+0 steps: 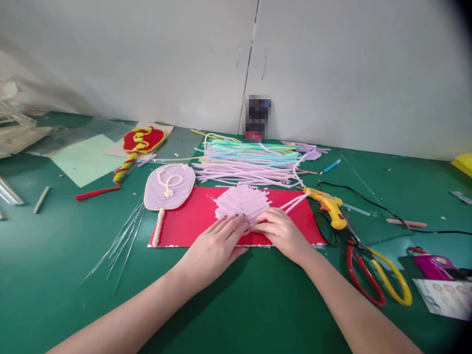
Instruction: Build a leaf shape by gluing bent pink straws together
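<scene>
A lilac leaf-shaped panel of pipe cleaners (241,199), laid side by side in slanting rows, lies on a red board (184,223). My left hand (219,241) is closed at the panel's lower edge, fingertips resting on it and thumb near the board's front edge. Opposite it, my right hand (282,231) pinches at the same edge, its fingertips almost touching the left ones. A pale curved strand shows between the hands; its ends are hidden. Loose lilac pipe cleaners (295,201) stick out beyond my right hand.
Behind the board lies a pile of pastel pipe cleaners (250,164). A lilac fan (169,187), thin wires (123,243) and a red-yellow fan (143,141) are on the left. Rightward are a yellow glue gun (332,209) with its cord, scissors (400,285) and a purple object (435,265).
</scene>
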Demonstrator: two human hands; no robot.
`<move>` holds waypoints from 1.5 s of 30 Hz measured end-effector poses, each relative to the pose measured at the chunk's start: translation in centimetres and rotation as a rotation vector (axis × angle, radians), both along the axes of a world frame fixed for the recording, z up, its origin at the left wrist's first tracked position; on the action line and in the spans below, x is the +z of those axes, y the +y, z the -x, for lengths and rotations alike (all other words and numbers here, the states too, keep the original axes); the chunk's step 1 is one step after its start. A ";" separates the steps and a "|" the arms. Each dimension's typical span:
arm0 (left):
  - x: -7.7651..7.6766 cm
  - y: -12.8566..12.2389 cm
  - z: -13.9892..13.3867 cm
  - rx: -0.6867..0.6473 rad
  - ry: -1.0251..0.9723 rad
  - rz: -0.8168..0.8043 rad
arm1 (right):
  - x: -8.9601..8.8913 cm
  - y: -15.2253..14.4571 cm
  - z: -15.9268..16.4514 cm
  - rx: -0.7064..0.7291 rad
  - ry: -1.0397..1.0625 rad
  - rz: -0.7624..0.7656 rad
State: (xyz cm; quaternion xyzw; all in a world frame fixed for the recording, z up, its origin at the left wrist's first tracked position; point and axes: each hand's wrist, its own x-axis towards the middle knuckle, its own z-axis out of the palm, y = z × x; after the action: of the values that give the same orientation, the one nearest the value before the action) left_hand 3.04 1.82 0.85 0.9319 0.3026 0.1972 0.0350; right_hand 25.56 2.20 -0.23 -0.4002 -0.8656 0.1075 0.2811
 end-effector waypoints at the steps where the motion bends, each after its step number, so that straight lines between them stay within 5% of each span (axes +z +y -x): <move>1: -0.1 -0.1 0.0 -0.011 0.020 0.004 | 0.0 0.0 0.0 0.000 0.002 -0.008; 26: -0.9 -0.5 0.0 -0.018 0.139 0.037 | 0.4 -0.1 -0.3 -0.043 0.031 -0.023; 40: -0.5 0.0 0.3 -0.056 0.191 0.117 | 0.2 0.4 -2.2 -0.190 0.065 0.014; 45: -0.5 0.1 0.4 -0.062 0.200 0.131 | 0.4 0.6 -2.7 -0.287 0.160 -0.087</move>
State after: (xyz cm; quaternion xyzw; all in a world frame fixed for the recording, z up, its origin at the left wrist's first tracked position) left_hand 2.65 1.90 0.40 0.9514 0.2880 0.0821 0.0714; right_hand 28.29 2.79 0.13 -0.4973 -0.7783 0.0605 0.3785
